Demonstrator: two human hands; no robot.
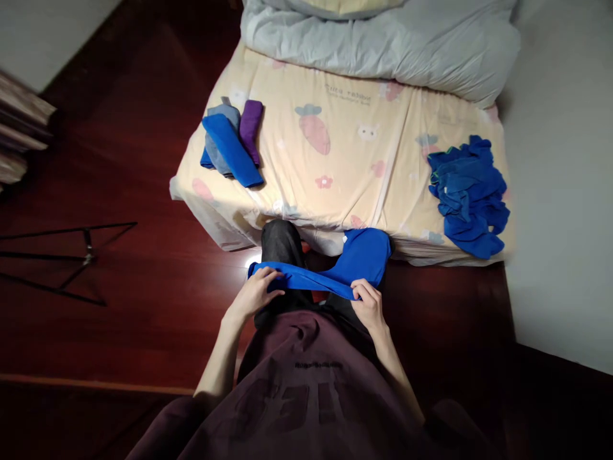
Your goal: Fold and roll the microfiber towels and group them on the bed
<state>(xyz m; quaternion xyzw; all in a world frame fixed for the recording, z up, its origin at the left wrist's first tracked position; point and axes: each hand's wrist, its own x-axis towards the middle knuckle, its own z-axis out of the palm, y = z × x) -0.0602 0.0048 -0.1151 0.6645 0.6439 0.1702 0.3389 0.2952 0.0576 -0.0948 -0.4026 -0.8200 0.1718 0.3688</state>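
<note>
A blue towel (pixel 364 254) lies across my lap, its near edge folded into a strip between my hands and the rest draped over my right knee. A small white tag shows at its far edge. My left hand (pixel 258 291) pinches the strip's left end above my left thigh. At the strip's right end, my right hand (pixel 368 303) grips the near edge with curled fingers. On the bed's left side rest a folded blue towel (pixel 234 150), a folded grey towel (pixel 221 145) and a rolled purple towel (pixel 251 128). Crumpled blue cloths (pixel 472 195) form a heap at the bed's right.
Right before my knees stands a bed with a yellow carrot-print sheet (pixel 278 147). A bunched grey quilt (pixel 383 48) lies across its far part. Black tripod legs (pixel 71 259) spread over the dark red floor (pixel 158 191) at left. A pale wall (pixel 565 191) borders the right.
</note>
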